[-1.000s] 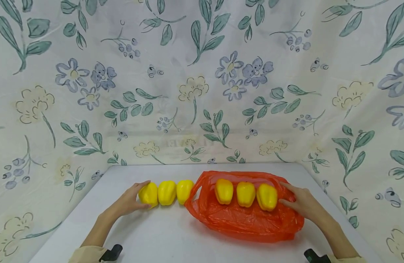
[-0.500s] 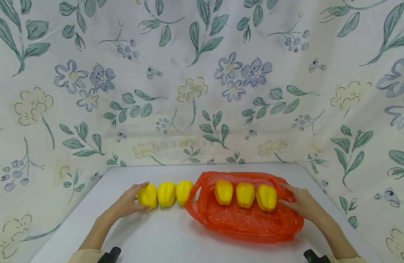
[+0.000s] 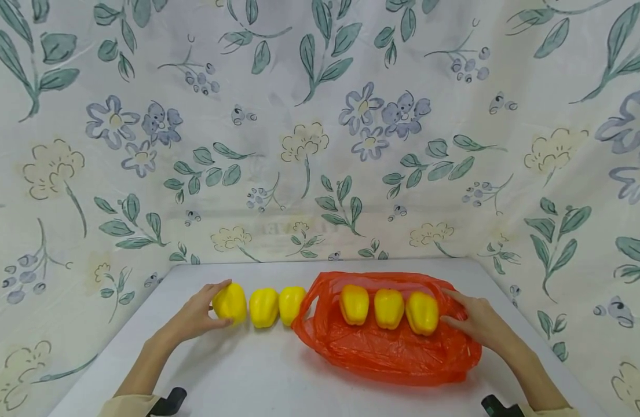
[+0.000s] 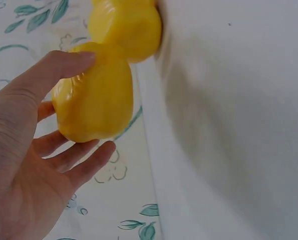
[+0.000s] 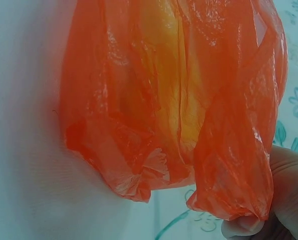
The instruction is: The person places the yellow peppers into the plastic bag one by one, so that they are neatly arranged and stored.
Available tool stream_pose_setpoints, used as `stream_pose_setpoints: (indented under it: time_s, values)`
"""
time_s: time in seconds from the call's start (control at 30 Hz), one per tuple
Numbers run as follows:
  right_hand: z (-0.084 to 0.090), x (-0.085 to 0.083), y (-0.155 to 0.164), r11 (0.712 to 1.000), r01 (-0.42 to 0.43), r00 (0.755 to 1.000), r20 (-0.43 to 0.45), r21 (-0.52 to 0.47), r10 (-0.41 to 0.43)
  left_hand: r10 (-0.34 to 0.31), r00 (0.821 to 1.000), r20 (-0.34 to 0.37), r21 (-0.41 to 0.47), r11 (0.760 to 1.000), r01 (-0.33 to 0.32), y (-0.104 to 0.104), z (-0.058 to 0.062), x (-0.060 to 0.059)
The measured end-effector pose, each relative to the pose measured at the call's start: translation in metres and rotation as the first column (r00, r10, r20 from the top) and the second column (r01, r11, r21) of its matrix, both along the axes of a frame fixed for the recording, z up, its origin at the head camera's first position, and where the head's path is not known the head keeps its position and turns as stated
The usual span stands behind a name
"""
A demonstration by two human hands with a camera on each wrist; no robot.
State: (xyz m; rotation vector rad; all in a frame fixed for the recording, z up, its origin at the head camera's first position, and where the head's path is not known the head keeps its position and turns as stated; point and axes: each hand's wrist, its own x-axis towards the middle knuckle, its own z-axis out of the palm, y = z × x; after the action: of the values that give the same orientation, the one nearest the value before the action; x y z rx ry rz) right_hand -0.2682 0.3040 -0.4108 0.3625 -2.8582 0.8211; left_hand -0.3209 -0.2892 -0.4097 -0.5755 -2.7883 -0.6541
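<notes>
Left grip [image 3: 197,313] holding a yellow pepper [image 3: 229,303] near the left edge of the surface [image 3: 247,370]
Its thumb and fingers curl partway round the pepper, which seems just clear of the surface; the right grip [image 3: 481,321] pinches the red bag [image 3: 382,356] toward the right edge, three more peppers [image 3: 389,309] in its mouth. The step looks like a lift; the next move calls for steady hold, clear of two neighbouring peppers [image 3: 264,308].

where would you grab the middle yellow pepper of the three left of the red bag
I'd probably grip the middle pepper across its rounded body from above, thumb near, fingers far: table shows on both those sides. Its flanks look tighter: the right-hand pepper sits close on one and the left hand holds the leftmost pepper beside the other.
</notes>
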Motion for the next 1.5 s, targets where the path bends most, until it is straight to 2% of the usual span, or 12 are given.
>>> stream_pose_setpoints:
  time_s: [0.37,0.57,0.9,1.17,1.37,1.5]
  values:
    - [0.0,0.001,-0.001,1.0,-0.007,1.0,0.001,-0.003,0.007,-0.052,0.993,-0.106,-0.008,0.999,0.052,0.016,0.035,0.012]
    - [-0.001,0.0,-0.001,1.0,-0.006,1.0,-0.016,0.006,0.006,-0.103,0.987,-0.126,-0.016,0.995,0.101,0.034,0.054,0.021]
    - [-0.001,0.0,-0.001,1.0,-0.006,1.0,-0.009,0.02,0.006,-0.199,0.962,-0.188,-0.066,0.98,0.19,0.066,0.078,0.038]
    - [0.0,0.001,-0.001,1.0,-0.005,1.0,-0.012,0.022,0.005,-0.296,0.936,-0.188,-0.088,0.955,0.284,0.097,0.096,0.048]
    - [0.001,0.001,-0.001,1.0,-0.005,1.0,-0.007,0.022,0.006,-0.358,0.917,-0.175,-0.116,0.933,0.342,0.124,0.103,0.053]
    - [0.001,0.001,-0.002,1.0,-0.005,1.0,0.005,0.009,0.005,-0.407,0.902,-0.142,-0.13,0.911,0.39,0.142,0.104,0.052]
